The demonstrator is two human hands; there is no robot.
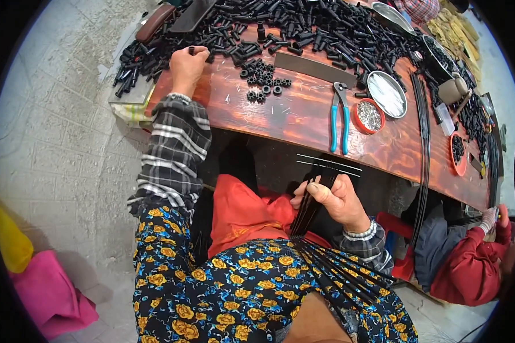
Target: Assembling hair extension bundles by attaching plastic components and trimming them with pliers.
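Note:
At the table's left end my left hand (pixel 187 67) is closed in a pinch on a small black tubular part (pixel 191 50), beside the heap of similar black parts (pixel 309 23). Low in front of the table edge, my right hand (pixel 343 203) wraps round a bundle of thin black rods (pixel 306 214). The lower ends of the rods fan out over my flowered apron (pixel 212 280). Two thin pale rods (pixel 332 161) lie crosswise at the bundle's upper end. A cluster of short black ring-shaped pieces (pixel 260 77) sits on the table right of my left hand.
On the wooden table (pixel 234 114) lie blue-handled pliers (pixel 340 123), a flat metal strip (pixel 312 70), a red bowl of small metal bits (pixel 369 116) and an oval dish of white sticks (pixel 387 94). More long black rods (pixel 423 154) overhang the edge. Another person's red sleeve (pixel 469 266) is at right.

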